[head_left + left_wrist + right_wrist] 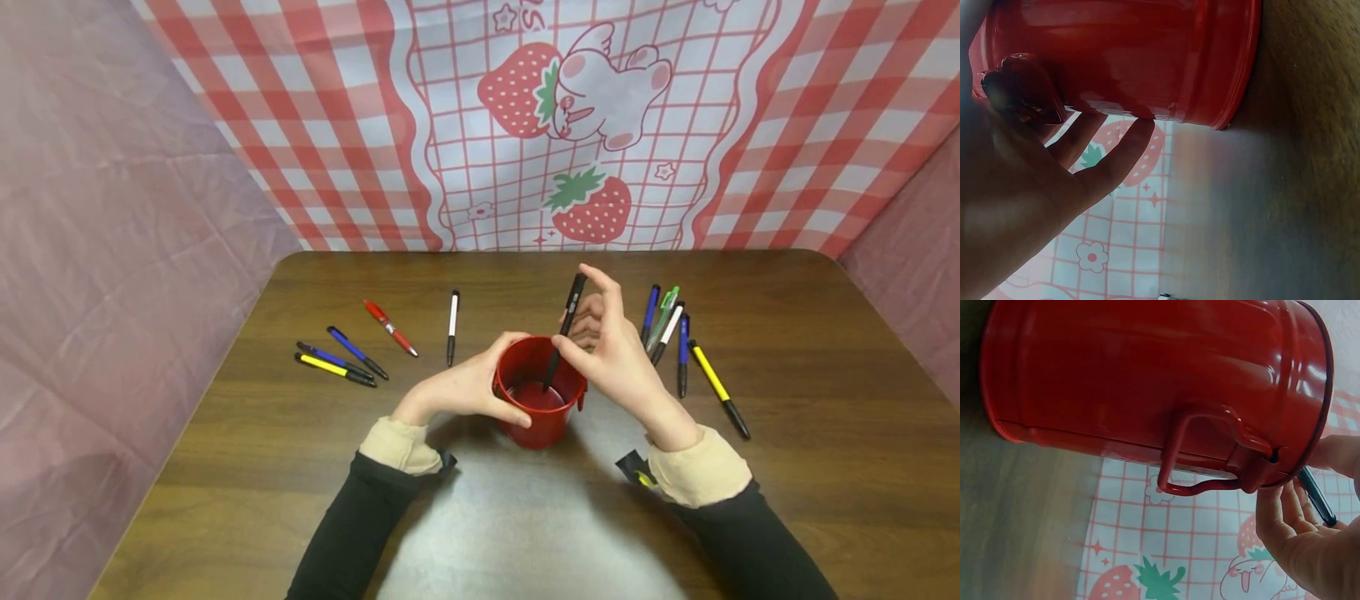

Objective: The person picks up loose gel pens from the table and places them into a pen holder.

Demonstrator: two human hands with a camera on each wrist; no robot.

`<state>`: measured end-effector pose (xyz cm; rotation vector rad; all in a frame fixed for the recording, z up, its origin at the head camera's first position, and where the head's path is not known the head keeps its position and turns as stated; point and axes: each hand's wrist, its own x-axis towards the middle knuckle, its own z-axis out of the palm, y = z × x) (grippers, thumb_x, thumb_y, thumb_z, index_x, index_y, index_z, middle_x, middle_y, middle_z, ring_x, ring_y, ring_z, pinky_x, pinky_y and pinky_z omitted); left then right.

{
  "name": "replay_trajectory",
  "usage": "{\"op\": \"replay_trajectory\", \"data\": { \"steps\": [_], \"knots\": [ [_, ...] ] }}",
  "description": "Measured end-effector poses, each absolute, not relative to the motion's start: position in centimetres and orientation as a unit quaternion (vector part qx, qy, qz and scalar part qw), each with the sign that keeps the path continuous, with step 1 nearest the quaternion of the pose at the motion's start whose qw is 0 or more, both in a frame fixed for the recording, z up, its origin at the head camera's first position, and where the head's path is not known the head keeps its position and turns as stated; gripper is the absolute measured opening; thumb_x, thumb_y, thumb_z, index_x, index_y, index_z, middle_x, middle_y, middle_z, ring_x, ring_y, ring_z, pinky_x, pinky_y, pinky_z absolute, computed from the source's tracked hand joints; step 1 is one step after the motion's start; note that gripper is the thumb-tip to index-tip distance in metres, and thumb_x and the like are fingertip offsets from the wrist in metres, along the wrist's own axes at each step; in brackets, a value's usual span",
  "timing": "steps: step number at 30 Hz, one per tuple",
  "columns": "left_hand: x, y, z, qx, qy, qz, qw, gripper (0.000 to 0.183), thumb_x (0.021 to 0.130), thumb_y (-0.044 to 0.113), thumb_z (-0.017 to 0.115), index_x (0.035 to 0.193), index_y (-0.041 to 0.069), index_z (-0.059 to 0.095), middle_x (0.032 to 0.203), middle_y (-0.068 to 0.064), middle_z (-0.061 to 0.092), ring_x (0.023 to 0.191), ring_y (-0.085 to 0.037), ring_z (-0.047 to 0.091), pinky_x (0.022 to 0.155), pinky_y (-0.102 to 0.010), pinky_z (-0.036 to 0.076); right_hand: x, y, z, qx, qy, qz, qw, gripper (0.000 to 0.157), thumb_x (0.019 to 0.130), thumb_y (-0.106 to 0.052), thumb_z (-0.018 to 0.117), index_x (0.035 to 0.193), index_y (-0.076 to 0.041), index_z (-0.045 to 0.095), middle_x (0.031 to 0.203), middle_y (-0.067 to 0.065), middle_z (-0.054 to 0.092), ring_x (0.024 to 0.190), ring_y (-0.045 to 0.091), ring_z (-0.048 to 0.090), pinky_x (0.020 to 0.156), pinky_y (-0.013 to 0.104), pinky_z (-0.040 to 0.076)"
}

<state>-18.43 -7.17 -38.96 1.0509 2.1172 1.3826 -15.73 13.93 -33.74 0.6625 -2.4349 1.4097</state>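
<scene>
Inside 1 red bucket [542, 429], gripped by the left hand [467, 385], is the lower end of 1 tilted black pen [570, 312], held by the right hand [618, 350]. Left of it lie 5 pens: 2 blue pens [357, 352], 1 yellow pen [330, 367], 1 red pen [389, 327], 1 white pen [453, 325]. Right, 5 more: 2 blue, 1 yellow, 1 white, 1 green pen [664, 310]. Brown wooden table [225, 442]; strawberry-printed checked cloth [360, 125] behind; pink fabric [112, 250] both sides.

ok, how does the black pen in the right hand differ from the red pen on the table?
Colour: the black pen is dark all along; the red pen has a silvery tip.
Pose: the black pen leans, lower end inside the red bucket; the red pen lies flat.
Contact: the right hand holds the black pen; neither hand touches the red pen.
Shared: both slim.
</scene>
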Motion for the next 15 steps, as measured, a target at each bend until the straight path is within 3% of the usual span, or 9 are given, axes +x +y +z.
{"op": "replay_trajectory", "data": {
  "steps": [15],
  "knots": [
    [-18.5,-7.1,-39.0,0.377,0.754,0.497,0.204,0.087,0.067,0.023,0.081,0.133,0.02,0.025,0.13,-0.001,0.041,0.119,-0.016,0.043,0.096,-0.031,0.041,-15.5,13.4,-35.0,0.259,-0.859,0.396,0.198,0.055,0.076,-0.005,0.072,0.123,-0.007,0.045,0.091,0.006,0.059,0.069,0.01,0.061,0.064,0.028,0.051]
  ]
}}
